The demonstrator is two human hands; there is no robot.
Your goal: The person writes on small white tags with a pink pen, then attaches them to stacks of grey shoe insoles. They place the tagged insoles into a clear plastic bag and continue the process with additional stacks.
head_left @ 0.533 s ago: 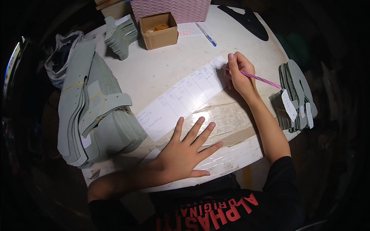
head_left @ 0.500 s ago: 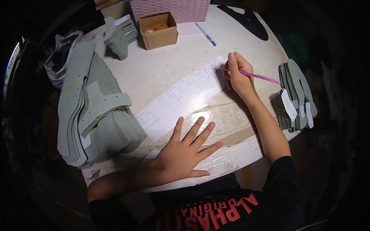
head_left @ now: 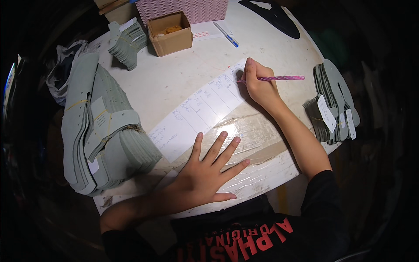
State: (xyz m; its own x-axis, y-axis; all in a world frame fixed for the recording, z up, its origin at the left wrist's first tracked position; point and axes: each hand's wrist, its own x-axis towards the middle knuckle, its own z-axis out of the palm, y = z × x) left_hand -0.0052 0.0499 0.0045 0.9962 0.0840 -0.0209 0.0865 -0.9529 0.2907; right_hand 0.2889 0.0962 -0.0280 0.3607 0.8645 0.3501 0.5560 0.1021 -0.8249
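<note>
A long white paper strip (head_left: 198, 111) with handwriting and ruled lines lies slantwise on the table. Its upper right end is under my right hand (head_left: 259, 83), which is closed around a pink striped pen (head_left: 281, 78). The tip is at the paper, partly hidden by my fingers. My left hand (head_left: 207, 170) rests flat with fingers spread, on the clear-taped brown patch of the tabletop, its fingertips just beside the strip's lower edge.
Large bundles of grey-green cut pieces (head_left: 80, 131) stand at the left, with a smaller bundle (head_left: 128, 43) behind. More tagged bundles (head_left: 334, 96) sit at the right edge. Toward the back are an open cardboard box (head_left: 170, 43), a blue pen (head_left: 226, 34) and a black flat piece (head_left: 270, 17).
The pink pen has swung to lie nearly level in my right hand, which has shifted slightly. My left hand stays flat in place. The whole view has shifted a little.
</note>
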